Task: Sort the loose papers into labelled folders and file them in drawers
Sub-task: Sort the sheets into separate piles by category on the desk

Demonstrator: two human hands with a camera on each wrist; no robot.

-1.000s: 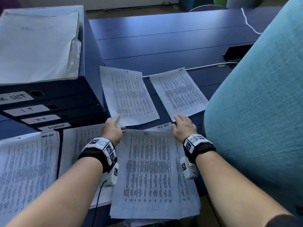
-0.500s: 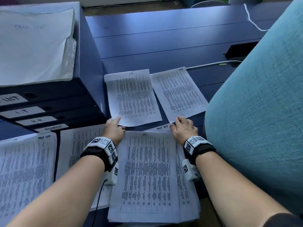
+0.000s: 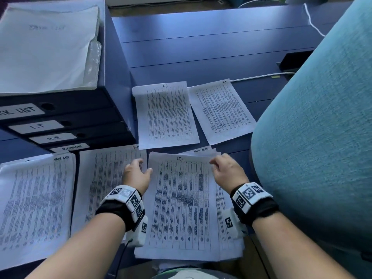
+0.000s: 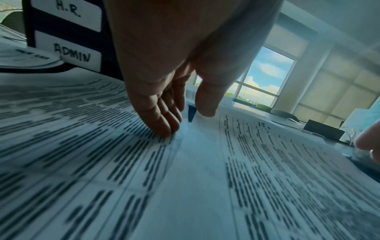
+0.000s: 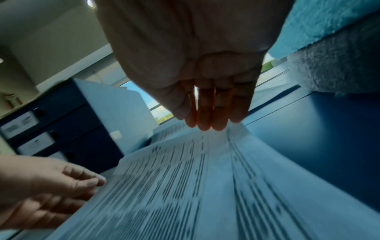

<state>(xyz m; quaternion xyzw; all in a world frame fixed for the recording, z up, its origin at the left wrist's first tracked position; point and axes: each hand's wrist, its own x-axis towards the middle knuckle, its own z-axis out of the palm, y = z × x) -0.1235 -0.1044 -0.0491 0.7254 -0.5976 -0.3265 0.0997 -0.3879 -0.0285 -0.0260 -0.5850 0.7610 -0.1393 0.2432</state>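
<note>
A stack of printed sheets [image 3: 181,208] lies at the desk's front, its top sheet headed I.T. [image 4: 257,162]. My left hand [image 3: 138,170] is at that sheet's left edge, thumb on top and fingers [image 4: 162,123] slipped under the slightly raised edge. My right hand [image 3: 225,168] touches the stack's far right corner with straight fingertips [image 5: 207,123]. Farther back lie an I.T. sheet [image 3: 165,115] and an H.R. sheet [image 3: 221,111]. Left of the stack are another H.R. sheet [image 3: 104,188] and a task-list pile [image 3: 34,208]. The drawer unit [image 3: 60,125] carries labels, among them H.R. [image 4: 68,9] and ADMIN [image 4: 72,53].
A white folder [image 3: 44,49] lies on top of the drawer unit. A teal chair [image 3: 312,137] crowds the right side beside my right arm. A black box [image 3: 293,60] and a white cable [image 3: 261,76] sit at the back right of the blue desk [image 3: 201,47].
The far I.T. sheet slid right, beside the H.R. sheet. My left hand left it and drew back to the stack's left edge. My right hand stayed at the stack's far corner.
</note>
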